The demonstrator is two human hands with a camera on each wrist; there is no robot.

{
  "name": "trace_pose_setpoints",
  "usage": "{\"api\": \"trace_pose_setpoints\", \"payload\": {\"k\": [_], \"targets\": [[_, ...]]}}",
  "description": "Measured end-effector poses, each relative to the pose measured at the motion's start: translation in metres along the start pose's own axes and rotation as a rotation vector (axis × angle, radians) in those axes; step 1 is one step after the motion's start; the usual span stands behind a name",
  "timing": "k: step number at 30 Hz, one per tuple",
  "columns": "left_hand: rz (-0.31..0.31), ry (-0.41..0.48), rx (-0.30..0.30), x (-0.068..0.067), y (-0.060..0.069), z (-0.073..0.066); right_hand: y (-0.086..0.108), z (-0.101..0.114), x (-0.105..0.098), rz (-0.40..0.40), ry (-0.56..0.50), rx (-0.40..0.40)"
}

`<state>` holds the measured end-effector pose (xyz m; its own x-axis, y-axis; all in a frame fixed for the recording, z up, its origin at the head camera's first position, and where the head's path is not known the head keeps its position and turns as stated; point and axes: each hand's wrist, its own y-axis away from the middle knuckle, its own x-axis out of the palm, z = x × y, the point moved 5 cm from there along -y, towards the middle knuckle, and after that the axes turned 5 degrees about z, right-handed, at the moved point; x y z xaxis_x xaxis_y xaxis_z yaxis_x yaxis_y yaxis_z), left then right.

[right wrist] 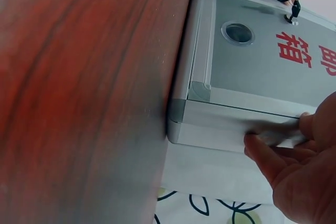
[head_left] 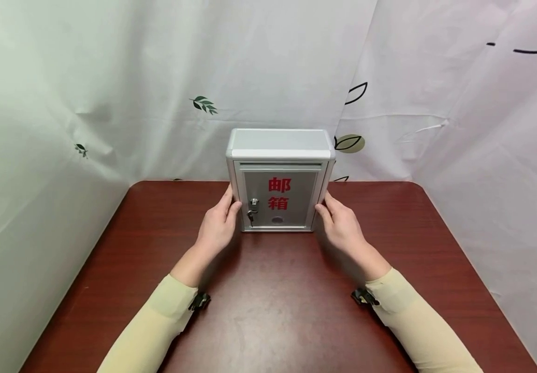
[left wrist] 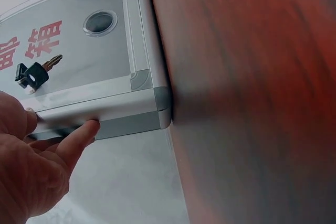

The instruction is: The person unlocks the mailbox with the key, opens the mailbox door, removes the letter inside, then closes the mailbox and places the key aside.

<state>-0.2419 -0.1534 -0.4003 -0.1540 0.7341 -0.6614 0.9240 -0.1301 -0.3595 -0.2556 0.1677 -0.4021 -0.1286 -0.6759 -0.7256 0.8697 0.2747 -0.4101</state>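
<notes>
A silver-grey metal mailbox (head_left: 298, 199) with red characters on its front door stands upright at the back of the table. My left hand (head_left: 218, 225) grips its left side, thumb by the front edge and fingers along the side wall. On the opposite side, my right hand (head_left: 343, 223) holds the box in much the same way. Keys (left wrist: 39, 72) hang from the lock on the door, near the left hand. Below the red characters is a round window (right wrist: 238, 33). The mailbox's back is hidden.
The dark red wooden table (head_left: 268, 290) has rounded far corners. White curtains with leaf prints (head_left: 268, 67) hang behind the table and along both sides, close behind the mailbox.
</notes>
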Motion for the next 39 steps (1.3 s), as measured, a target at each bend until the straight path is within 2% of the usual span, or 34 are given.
{"api": "trace_pose_setpoints", "payload": {"k": [8,12,15,22,27,31,35,39], "targets": [[0.007,0.012,-0.001,-0.001,0.000,-0.002,0.000,-0.004,-0.001,0.023,-0.019,0.018],[0.014,0.019,0.012,0.000,-0.001,-0.002,0.000,-0.002,-0.006,0.019,0.030,0.008],[0.017,0.022,0.014,-0.001,-0.002,-0.001,0.002,0.005,-0.015,-0.032,0.091,-0.043],[0.023,0.029,0.005,-0.001,-0.002,0.002,0.007,0.028,-0.036,-0.216,0.214,-0.213],[0.027,0.036,0.000,-0.001,-0.002,0.003,0.011,0.043,-0.043,-0.312,0.230,-0.322],[0.032,0.037,0.001,-0.001,-0.002,0.004,0.014,0.052,-0.045,-0.384,0.218,-0.371],[0.040,0.038,-0.002,-0.001,-0.003,0.004,0.017,0.058,-0.045,-0.419,0.195,-0.399],[0.038,0.039,0.002,-0.001,-0.003,0.005,0.019,0.063,-0.039,-0.388,0.176,-0.435]]}}
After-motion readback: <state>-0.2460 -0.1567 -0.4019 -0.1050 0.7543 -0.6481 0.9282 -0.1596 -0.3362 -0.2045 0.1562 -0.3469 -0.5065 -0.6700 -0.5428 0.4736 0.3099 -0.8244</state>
